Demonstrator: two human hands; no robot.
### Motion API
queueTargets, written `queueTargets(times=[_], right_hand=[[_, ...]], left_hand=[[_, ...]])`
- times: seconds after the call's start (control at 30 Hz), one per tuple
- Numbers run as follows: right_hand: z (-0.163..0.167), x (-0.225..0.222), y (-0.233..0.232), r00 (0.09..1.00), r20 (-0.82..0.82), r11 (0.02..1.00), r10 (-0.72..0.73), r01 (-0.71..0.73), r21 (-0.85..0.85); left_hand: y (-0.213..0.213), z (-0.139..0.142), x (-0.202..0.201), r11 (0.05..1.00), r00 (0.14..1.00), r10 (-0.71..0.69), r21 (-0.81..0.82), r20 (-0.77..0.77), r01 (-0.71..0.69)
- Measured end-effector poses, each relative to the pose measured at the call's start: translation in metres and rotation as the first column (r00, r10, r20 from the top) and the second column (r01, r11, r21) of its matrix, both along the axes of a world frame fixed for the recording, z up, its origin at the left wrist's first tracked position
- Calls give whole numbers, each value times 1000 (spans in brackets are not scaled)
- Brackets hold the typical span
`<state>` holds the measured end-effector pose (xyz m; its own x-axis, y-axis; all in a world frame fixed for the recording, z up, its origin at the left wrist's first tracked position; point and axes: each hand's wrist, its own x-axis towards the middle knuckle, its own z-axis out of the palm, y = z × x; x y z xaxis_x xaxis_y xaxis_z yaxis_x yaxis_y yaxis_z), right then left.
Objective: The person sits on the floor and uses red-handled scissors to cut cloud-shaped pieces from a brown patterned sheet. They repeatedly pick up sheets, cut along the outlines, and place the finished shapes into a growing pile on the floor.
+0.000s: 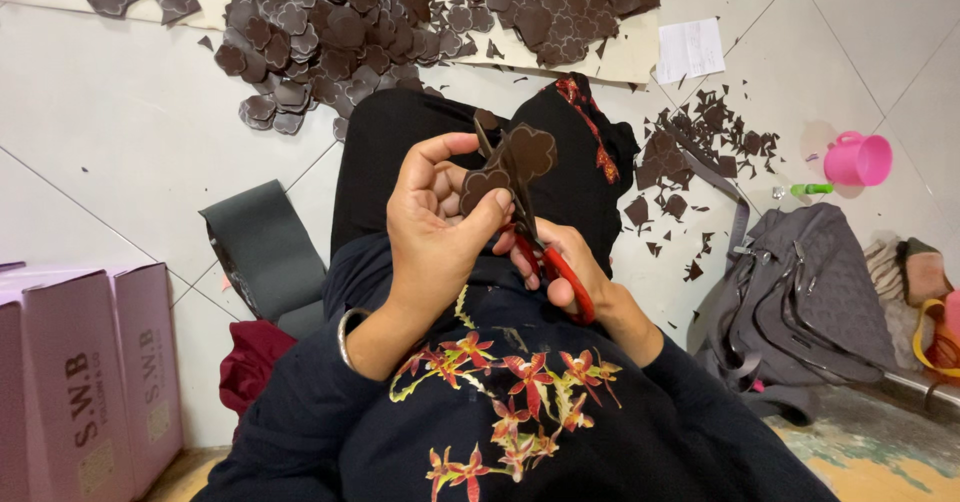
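Over the lap, above a dark garment printed with red and yellow flowers, the left hand (432,224) pinches a brown scalloped cutout (508,167) between thumb and curled fingers, holding it up at chest level. The right hand (566,262) is closed around the red handles of a pair of scissors (535,247) — the blades run up across the cutout, touching it; whether they are parted cannot be told.

On the white tiled floor ahead: a large heap of finished brown cutouts (370,22), overlapping, spilling past a pale sheet. To the right of the knees, scattered brown offcuts (690,152), small and irregular.

Containers — a pink plastic cup (860,159) stands on the floor far right, contents not visible; a green marker-like object lies just beside it. A grey quilted bag (800,302) slumps near the right elbow, its inside hidden. Two pink cardboard boxes (85,382) stand shut at the left edge. A grey sheet of material (262,247) lies beside the left thigh.
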<state>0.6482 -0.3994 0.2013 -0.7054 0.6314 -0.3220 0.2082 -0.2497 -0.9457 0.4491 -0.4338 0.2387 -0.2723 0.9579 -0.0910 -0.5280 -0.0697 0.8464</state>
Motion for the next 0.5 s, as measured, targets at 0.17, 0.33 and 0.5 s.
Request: queueTargets(times=[0.17,0.33,0.5], right_hand=[[3,1,3,999,45,999,-6,4,38],[5,3,4,998,55,1000,-16,15,25],[6,5,7,997,74,997,1,-7,81]], left_hand=[[0,0,-1,1000,1000,-6,18,1,6],[0,0,-2,1000,1000,-15,12,-4,15],[1,1,-1,1000,1000,-21,11,-7,21]])
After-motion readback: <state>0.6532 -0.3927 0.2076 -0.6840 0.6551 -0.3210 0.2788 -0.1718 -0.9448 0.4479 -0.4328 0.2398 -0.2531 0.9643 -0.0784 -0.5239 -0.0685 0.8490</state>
